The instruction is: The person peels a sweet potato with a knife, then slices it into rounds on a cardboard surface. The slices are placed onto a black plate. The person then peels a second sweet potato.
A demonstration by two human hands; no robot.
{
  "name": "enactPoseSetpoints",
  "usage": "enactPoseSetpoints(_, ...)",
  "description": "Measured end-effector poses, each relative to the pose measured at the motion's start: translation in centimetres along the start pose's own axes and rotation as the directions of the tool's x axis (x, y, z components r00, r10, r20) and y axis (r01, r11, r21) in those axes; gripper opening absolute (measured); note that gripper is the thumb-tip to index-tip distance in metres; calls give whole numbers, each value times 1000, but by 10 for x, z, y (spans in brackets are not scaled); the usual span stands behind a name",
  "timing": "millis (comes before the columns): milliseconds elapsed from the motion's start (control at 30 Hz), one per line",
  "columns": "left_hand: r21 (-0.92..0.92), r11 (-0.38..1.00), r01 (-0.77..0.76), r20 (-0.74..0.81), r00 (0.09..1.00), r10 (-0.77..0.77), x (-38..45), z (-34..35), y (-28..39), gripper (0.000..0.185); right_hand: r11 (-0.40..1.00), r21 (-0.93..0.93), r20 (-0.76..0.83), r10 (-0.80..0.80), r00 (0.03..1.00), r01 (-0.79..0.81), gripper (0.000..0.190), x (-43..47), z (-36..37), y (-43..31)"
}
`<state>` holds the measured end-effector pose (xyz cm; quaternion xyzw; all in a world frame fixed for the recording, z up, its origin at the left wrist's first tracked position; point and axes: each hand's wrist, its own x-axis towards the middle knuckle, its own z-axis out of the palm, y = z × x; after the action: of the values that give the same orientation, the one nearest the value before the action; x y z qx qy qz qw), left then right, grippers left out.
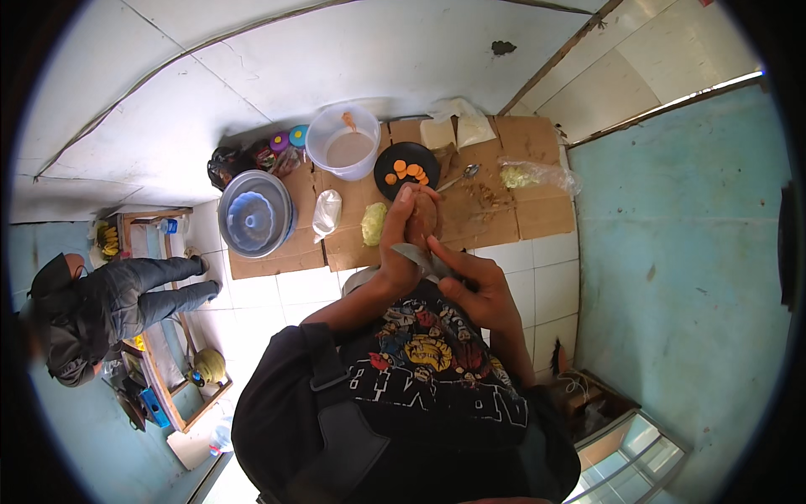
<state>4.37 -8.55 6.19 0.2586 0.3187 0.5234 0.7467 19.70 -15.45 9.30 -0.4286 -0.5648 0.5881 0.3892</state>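
Note:
My left hand [398, 249] grips a brownish root vegetable [423, 217], perhaps a sweet potato, in front of my chest. A knife [412, 254] is in my right hand [482, 290]; its blade lies close to the vegetable's lower end, and I cannot tell whether it touches. Just beyond my left fingertips, a black plate [393, 154] holds several round orange slices [412, 170]. A pale green vegetable [374, 223], possibly cabbage, lies on the cardboard [352, 252] left of my left hand. To the right, a spoon [469, 170] rests near brown scraps [494, 195].
Against the wall stands a translucent plastic tub [343, 142]. Nested basins with a fluted ring mould [252, 211] sit at the left. White-filled bags [327, 214] and a bag of shredded greens [522, 176] lie on the cardboard. Another person [126, 302] stands by a wooden rack [167, 378].

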Motion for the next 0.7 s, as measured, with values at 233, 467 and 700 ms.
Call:
enactPoseSetpoints(233,3,1000,26,-58,998,-26,-4,-6,4,42,995,-38,-14,-90,996,90,54,3,7,10)
enactPoseSetpoints(467,-6,1000,11,-71,997,-11,-6,-17,3,42,998,-52,-25,-46,999,44,52,9,13,9)
enactPoseSetpoints(700,-20,996,-86,-114,990,83,-2,-13,-4,42,999,4,-45,41,998,-41,50,9,14,1)
